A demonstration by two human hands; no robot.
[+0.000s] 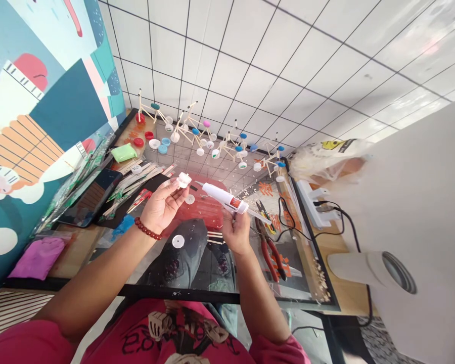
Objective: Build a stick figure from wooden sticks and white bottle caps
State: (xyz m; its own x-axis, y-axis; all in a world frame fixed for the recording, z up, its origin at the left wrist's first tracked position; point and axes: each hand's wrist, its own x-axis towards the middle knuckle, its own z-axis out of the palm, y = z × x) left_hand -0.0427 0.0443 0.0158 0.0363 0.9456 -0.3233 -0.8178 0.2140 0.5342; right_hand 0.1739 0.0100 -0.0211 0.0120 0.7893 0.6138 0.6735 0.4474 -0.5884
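Note:
Between the fingertips of my left hand [166, 202] is a small white bottle cap [184, 180], held up over the glass table. My right hand [236, 231] is wrapped round a white hot glue gun [223, 196]; its nozzle points left toward the cap, with a gap between them. A glue stick [261, 217] sticks out of the gun's back end. Under the hands, a white disc [178, 241] with a centre hole and a smaller white disc [190, 199] lie on the glass. Several short wooden sticks [215, 237] rest beside my right hand.
Several stick figures with coloured caps [216, 152] stand along the back edge. Loose red caps [138, 142], wooden sticks [136, 182] and a dark phone [91, 197] are at left. Red-handled pliers [267, 253], the gun's cable [293, 230] and a power strip [314, 205] are at right.

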